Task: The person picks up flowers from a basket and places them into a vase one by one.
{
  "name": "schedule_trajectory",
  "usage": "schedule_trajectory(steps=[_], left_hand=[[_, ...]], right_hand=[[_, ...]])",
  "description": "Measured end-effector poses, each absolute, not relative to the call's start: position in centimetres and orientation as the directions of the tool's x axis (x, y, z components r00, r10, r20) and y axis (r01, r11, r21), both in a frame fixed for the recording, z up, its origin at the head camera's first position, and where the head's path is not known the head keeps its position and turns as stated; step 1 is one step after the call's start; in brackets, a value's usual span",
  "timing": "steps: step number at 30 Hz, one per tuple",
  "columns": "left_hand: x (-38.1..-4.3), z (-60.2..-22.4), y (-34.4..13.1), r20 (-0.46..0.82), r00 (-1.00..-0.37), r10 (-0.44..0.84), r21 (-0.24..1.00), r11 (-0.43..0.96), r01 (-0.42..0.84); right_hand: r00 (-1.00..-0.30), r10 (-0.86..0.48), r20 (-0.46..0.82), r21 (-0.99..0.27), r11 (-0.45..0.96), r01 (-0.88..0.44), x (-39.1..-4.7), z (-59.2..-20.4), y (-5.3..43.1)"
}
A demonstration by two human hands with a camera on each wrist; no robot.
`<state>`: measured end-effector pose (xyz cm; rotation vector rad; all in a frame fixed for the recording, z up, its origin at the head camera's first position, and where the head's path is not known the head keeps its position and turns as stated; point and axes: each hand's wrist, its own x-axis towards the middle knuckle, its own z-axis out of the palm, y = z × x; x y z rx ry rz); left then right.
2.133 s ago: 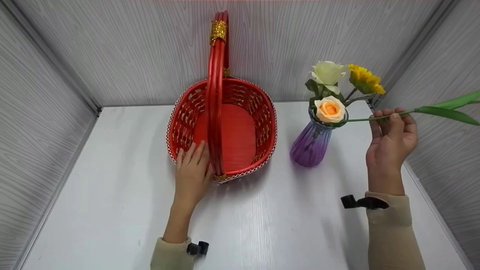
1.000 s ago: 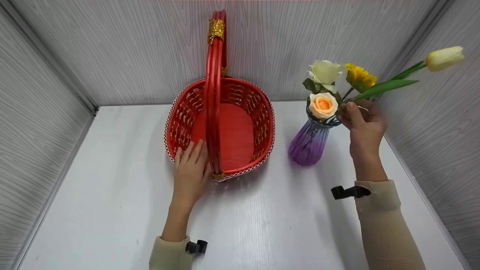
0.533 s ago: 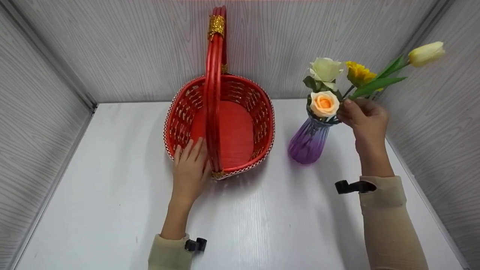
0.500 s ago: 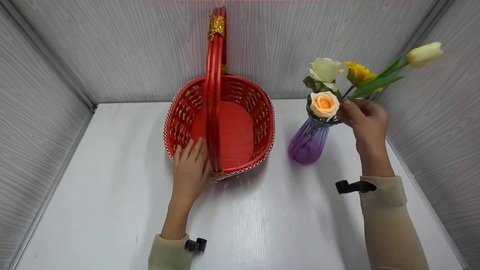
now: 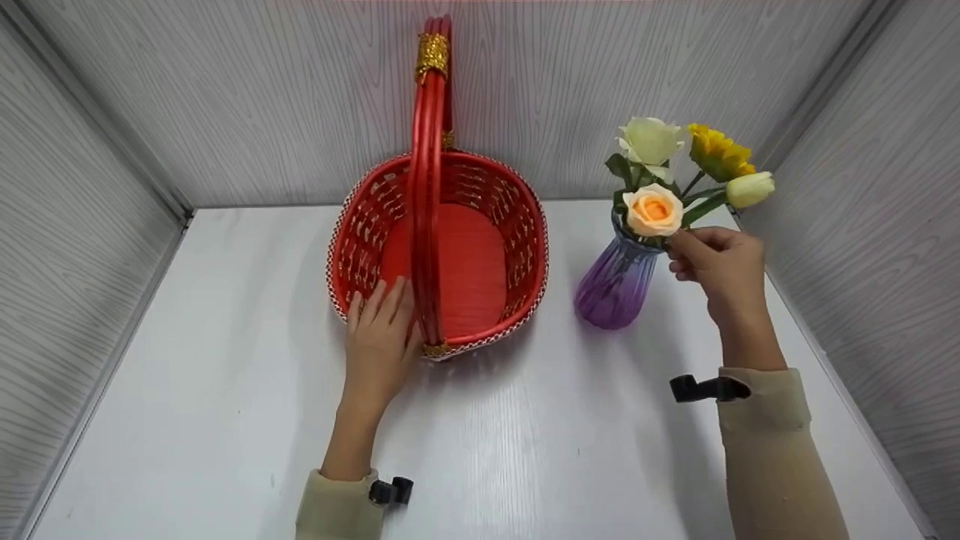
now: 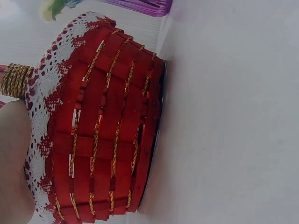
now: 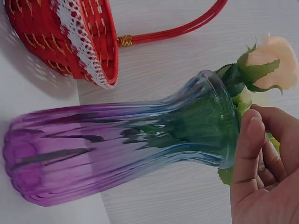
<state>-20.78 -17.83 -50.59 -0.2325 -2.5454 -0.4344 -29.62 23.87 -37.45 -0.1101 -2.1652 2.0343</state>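
My left hand [image 5: 379, 337] lies over the near left rim of a red woven basket [image 5: 476, 277], fingers stretched out inside it beside the tall handle. In the left wrist view, part of the hand [image 6: 14, 163] overlaps the white lace edging. My right hand [image 5: 720, 266] is at the mouth of a blue-to-purple glass vase [image 5: 619, 289], thumb and index finger pinched together at the rim. They hold the yellow-white tulip [image 5: 750, 189] low on its stem; the pinch itself is partly hidden. A peach rose [image 5: 652, 211], a cream rose [image 5: 649, 142] and a yellow sunflower [image 5: 720, 152] stand in the vase.
The basket and vase stand side by side on a white table [image 5: 480, 450], near its back edge. Grey wood-grain panels [image 5: 262, 97] rise behind and at both sides. The basket's red handle [image 5: 427, 187], wrapped in gold, arches high over its middle.
The tulip has come from beyond the right side to the vase and sunk down and left, its leaves now in the vase. My right hand followed to the rim; the left stayed.
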Motion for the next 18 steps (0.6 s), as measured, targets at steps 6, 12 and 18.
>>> schedule_trajectory(steps=[6,12,18], left_hand=[[-20.8,-50.8,-17.9,0.536,-0.841,0.076,0.261,0.932,0.251],[-20.7,-50.8,-18.0,0.545,-0.836,0.069,0.294,0.917,0.268],[-20.2,-49.6,-18.3,0.6,-0.8,0.026,0.371,0.876,0.307]], right_hand=[[-0.983,0.16,0.086,-0.996,0.015,-0.084,-27.8,-39.1,23.6],[-0.98,0.093,0.178,-0.984,0.049,-0.174,-26.0,-40.5,22.8],[-0.971,-0.029,0.238,-0.948,0.21,-0.239,-24.6,-41.4,22.0]])
